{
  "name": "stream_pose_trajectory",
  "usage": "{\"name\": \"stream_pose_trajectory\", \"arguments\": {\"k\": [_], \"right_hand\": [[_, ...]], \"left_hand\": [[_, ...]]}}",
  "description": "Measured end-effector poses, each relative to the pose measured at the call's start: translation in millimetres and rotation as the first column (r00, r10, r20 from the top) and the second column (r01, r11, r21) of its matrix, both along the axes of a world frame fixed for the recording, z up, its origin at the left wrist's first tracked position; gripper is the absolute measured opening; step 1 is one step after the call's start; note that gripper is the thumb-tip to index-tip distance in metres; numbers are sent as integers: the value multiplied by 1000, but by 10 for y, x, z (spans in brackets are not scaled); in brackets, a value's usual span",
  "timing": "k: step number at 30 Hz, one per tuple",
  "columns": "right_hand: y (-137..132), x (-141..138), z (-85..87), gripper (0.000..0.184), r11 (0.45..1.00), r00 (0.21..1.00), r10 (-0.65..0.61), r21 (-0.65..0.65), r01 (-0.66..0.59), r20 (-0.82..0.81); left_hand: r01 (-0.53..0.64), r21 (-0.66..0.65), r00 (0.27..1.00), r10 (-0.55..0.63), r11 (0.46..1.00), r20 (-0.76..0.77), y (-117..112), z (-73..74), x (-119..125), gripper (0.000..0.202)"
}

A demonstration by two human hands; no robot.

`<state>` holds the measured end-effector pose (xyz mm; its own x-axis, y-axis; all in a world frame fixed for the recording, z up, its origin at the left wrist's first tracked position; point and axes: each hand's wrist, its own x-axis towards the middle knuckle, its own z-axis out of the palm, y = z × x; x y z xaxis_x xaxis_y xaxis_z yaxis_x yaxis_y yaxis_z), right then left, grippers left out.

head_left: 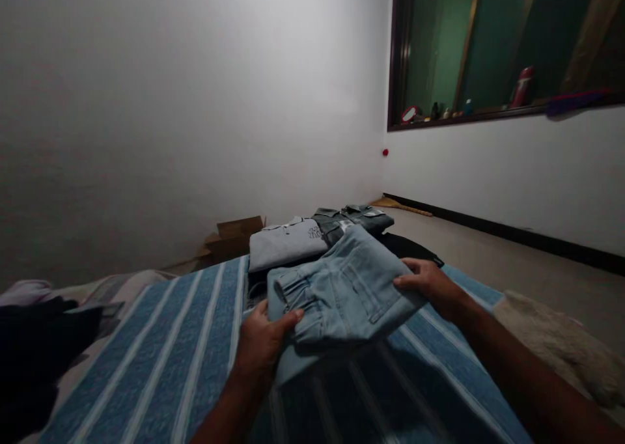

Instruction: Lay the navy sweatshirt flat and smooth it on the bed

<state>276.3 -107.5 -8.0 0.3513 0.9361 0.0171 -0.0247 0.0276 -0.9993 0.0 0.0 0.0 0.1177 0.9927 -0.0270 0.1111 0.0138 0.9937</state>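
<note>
Folded light-blue jeans (342, 294), with a gathered waistband and a patch pocket showing, are held tilted above the bed. My left hand (263, 336) grips the waistband corner, thumb on top. At the opposite edge my right hand (424, 284) pinches the denim, its thumb on top and its other fingers partly hidden. Just beyond lie a folded light-grey shirt (283, 245) with dark lettering and a folded dark-grey denim jacket (378, 221). Dark clothing (407, 247) shows under and beside them.
A blue striped bedspread (161, 346) covers the bed. Dark clothes (43, 346) lie at the left edge and a fluffy beige item (556, 340) at the right. Behind are a cardboard box (234, 235), a broom (400, 205) on the floor, and a window sill with a red flask (523, 87).
</note>
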Motion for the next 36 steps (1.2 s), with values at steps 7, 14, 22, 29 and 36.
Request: {"name": "stream_pose_trajectory", "arguments": {"k": [7,14,22,29,36], "right_hand": [[242,1193,317,36,992,993,-111,-60,113,31],[514,1647,-204,16,896,924,-356,-230,380,140],[538,1774,-418,17,865,896,-406,-239,441,180],[316,1764,-450,18,853,882,-451,-226,471,137],[329,1740,-421,20,855,867,-489,-148,498,94]], "left_hand": [[76,64,976,-87,995,199,393,64,1225,44],[42,-40,992,-37,998,122,601,-313,1893,33],[71,-75,992,-63,995,109,630,-444,1909,32],[160,-155,973,-129,975,192,504,-432,1965,32],[181,-74,962,-161,981,222,545,-322,2005,36]]}}
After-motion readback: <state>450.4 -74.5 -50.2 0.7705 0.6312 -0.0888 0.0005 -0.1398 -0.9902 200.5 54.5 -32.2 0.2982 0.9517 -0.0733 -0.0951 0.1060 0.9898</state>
